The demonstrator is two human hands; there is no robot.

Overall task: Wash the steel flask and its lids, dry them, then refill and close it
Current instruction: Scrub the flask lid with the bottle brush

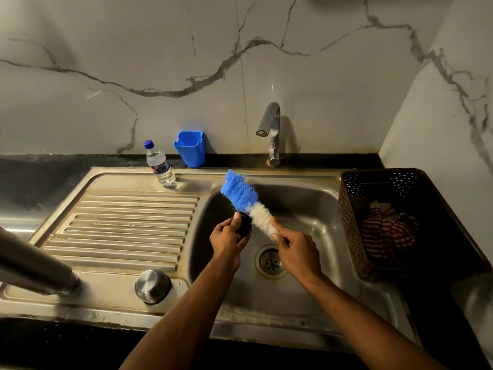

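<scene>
Home kitchen — steel sink (306, 198) with drainboard (128, 228), tap (272, 129), marble backsplash (186, 62)

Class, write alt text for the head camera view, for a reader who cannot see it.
Over a steel sink, the left hand holds a small black lid while the right hand holds a blue-and-white bottle brush against it. A steel cap sits on the drainboard.

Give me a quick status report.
Left hand grips small black lid. Right hand holds blue-and-white bristle brush against it. Nothing blocking.
</scene>
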